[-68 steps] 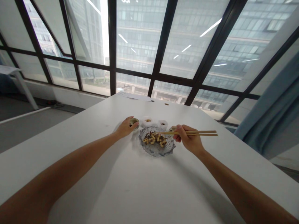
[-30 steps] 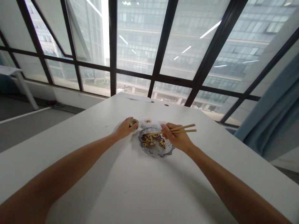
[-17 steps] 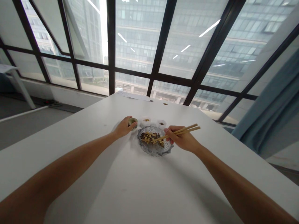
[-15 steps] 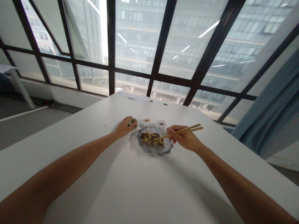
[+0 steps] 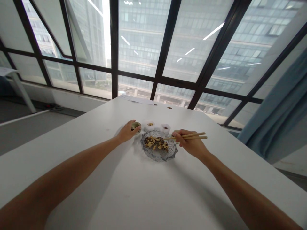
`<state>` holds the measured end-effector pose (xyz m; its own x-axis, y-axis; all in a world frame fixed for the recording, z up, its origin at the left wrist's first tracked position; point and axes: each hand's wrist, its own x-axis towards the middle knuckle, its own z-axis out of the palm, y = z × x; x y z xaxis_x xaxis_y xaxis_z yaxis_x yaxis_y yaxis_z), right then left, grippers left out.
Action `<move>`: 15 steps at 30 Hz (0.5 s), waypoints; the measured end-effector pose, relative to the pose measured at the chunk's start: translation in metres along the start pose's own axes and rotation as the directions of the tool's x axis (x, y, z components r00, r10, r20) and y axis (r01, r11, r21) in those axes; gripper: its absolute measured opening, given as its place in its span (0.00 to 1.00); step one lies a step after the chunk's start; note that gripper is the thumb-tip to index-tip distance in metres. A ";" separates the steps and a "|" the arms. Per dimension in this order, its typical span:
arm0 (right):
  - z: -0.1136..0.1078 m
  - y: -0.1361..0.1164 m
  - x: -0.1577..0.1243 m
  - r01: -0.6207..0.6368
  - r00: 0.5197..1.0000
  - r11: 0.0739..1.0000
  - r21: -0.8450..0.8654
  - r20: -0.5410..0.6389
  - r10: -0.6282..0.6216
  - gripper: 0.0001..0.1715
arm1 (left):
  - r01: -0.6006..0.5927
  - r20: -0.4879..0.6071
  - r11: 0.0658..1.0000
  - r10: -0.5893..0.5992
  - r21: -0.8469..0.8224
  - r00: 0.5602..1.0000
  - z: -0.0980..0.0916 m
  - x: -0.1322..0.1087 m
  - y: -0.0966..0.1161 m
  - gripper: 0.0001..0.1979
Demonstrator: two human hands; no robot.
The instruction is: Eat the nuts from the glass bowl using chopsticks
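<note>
A clear glass plate (image 5: pixel 158 155) with a heap of yellow and dark food pieces (image 5: pixel 156 142) sits in the middle of the white table (image 5: pixel 134 195). My right hand (image 5: pixel 190 145) is closed on a pair of wooden chopsticks (image 5: pixel 194 136), whose tips reach over the right side of the food. My left hand (image 5: pixel 126 132) wraps its fingers round a small dark cup (image 5: pixel 136 126) left of the plate. Two small white cups (image 5: pixel 150 125) (image 5: pixel 165 128) stand just behind the plate.
Tall black-framed windows (image 5: pixel 165 48) rise behind the table's far edge. A blue curtain (image 5: pixel 278 121) hangs at the right. Papers (image 5: pixel 136 98) lie at the far end of the table, and another white table (image 5: pixel 9 73) stands at the far left.
My right hand has drawn back to the right and levelled the chopsticks, whose tips moved from the middle of the food to its right edge. My left hand stayed on the cup.
</note>
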<state>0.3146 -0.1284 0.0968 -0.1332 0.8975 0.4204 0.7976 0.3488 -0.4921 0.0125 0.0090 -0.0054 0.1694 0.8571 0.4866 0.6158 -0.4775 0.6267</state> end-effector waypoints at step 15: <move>0.006 -0.011 0.003 -0.022 1.000 0.999 -0.043 -0.007 0.022 0.29 | -0.006 -0.010 1.000 0.006 0.000 1.000 -0.001 -0.001 0.001 0.29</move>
<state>0.3015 -0.1276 0.0988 -0.1119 0.9031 0.4145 0.8247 0.3171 -0.4684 0.0124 0.0074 -0.0043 0.1656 0.8523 0.4961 0.6145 -0.4827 0.6241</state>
